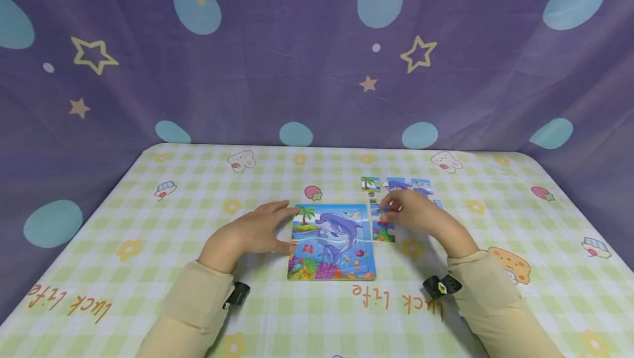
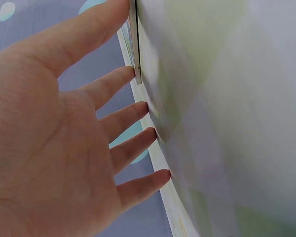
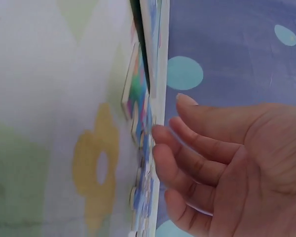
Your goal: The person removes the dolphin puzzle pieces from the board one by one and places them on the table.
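A square dolphin picture puzzle board point(image 1: 331, 242) lies flat on the table. My left hand point(image 1: 252, 232) is at its left side with fingers spread and straight. In the left wrist view the thumb and index fingertip point(image 2: 127, 73) meet the board's edge, while the other fingertips rest on the cloth. To the right of the board, my right hand point(image 1: 415, 212) hovers over loose puzzle pieces point(image 1: 383, 232) and partly covers them. Its fingers point(image 3: 166, 163) are loosely bent and the thumb stands apart from them, with nothing between.
More loose pieces point(image 1: 396, 183) lie behind the right hand, a palm tree piece point(image 1: 369, 183) among them. A green checked cloth point(image 1: 277, 314) with printed cartoons covers the table. Behind the far edge hangs a purple curtain point(image 1: 307, 71) with stars and blue ovals.
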The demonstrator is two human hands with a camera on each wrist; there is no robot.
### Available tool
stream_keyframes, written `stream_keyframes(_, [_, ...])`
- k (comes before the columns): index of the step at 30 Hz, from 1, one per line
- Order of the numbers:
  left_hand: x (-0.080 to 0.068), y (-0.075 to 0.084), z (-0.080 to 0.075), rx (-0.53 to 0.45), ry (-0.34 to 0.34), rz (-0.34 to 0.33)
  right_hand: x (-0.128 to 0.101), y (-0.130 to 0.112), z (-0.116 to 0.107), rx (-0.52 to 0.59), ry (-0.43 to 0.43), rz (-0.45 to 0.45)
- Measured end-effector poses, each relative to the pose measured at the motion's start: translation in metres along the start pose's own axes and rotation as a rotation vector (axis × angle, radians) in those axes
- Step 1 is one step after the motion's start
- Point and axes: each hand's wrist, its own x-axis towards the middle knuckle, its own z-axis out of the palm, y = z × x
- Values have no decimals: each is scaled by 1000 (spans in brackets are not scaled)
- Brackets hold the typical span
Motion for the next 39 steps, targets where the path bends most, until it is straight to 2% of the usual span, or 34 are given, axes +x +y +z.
stream_keyframes(4, [0, 0, 0, -6, -3, -6, 0, -7, 2, 25, 8, -6])
stream_keyframes(13, [0, 0, 0, -4, -2, -11, 0, -25, 17, 172, -31, -98])
stream_keyframes(22, [0, 0, 0, -6, -6, -13, -3, -49, 36, 220, -78, -121])
stream_keyframes(30, [2, 0, 0, 1, -5, -23, -8, -66, 49, 179, -150, -61])
stream_keyframes(39, [1, 1, 0, -3, -4, -21, -12, -76, 59, 84, -178, -73])
